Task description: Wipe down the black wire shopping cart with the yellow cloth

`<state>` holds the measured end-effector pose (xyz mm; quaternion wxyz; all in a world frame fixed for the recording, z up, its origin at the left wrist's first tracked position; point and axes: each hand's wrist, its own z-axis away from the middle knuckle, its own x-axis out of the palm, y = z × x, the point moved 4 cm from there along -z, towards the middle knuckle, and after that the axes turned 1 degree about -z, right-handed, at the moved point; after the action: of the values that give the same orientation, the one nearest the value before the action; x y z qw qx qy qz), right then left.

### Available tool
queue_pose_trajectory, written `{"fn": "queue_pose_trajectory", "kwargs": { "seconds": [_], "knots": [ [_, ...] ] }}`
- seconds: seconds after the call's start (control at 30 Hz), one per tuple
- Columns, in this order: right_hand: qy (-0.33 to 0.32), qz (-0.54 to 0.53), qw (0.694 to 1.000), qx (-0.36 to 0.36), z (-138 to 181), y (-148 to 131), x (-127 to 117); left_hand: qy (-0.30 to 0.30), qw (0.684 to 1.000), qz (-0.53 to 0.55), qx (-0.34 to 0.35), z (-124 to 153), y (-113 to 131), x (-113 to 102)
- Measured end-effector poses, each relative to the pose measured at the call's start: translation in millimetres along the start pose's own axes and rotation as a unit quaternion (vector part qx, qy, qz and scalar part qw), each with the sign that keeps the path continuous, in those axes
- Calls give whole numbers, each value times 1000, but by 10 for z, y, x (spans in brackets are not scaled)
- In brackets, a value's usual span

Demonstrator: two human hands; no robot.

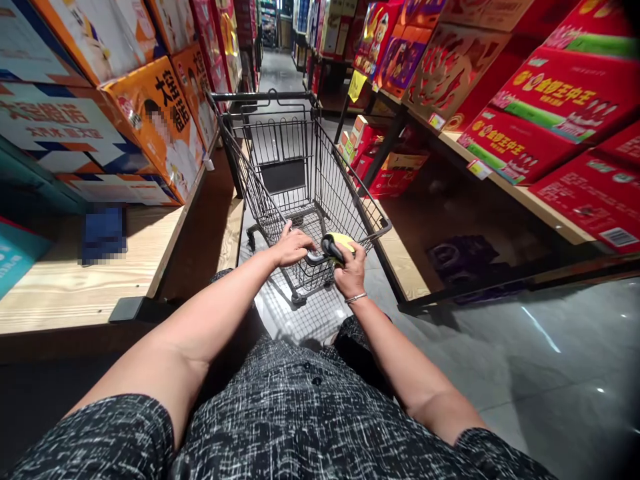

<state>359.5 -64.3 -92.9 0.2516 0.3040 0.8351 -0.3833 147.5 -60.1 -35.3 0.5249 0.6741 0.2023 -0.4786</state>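
A black wire shopping cart (290, 167) stands in front of me in the aisle, its basket showing bare wire. My left hand (294, 248) lies over the left part of the cart's handle (316, 259), fingers bent across the bar and one finger sticking up. My right hand (351, 270) is closed around a rounded yellow-and-black piece (338, 245) at the right part of the handle. Whether that piece belongs to the cart I cannot tell. A thin bracelet (356, 298) circles my right wrist.
Orange and white cartons (155, 127) are stacked on a wooden shelf (100, 293) at left, close to the cart. Red gift boxes (555, 93) fill the right shelf (525, 193). Its black-framed lower corner (407, 303) juts near the cart. Grey tiled floor (280, 73) runs ahead.
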Motion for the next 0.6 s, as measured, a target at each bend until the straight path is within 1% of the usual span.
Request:
{"fn": "queue_pose_trajectory", "kwargs": {
  "seconds": [0.03,0.1,0.2,0.3,0.37,0.43,0.5,0.53,0.6],
  "knots": [
    [-10,-24,1000,-17,64,-92,39,-3,1000,-3,0,26,-30,-15],
    [-35,-50,997,-43,156,-183,110,-5,1000,-9,-2,84,-89,-56],
    [-81,-25,994,-66,281,-160,270,4,1000,0,-18,171,-178,-120],
    [-131,19,987,-88,468,-99,522,12,999,14,-31,244,-260,-155],
    [-177,40,977,-116,638,-82,711,22,999,13,-41,288,-316,-166],
    [-239,59,958,-143,834,-68,886,36,998,3,-50,331,-369,-172],
    [-301,78,938,-153,1026,-43,1018,50,997,-9,-51,373,-411,-172],
    [-322,84,931,-152,1108,-31,1063,54,997,-14,-49,391,-428,-171],
    [-340,90,924,-147,1222,-23,1118,62,997,-21,-46,421,-457,-167]
  ]
}}
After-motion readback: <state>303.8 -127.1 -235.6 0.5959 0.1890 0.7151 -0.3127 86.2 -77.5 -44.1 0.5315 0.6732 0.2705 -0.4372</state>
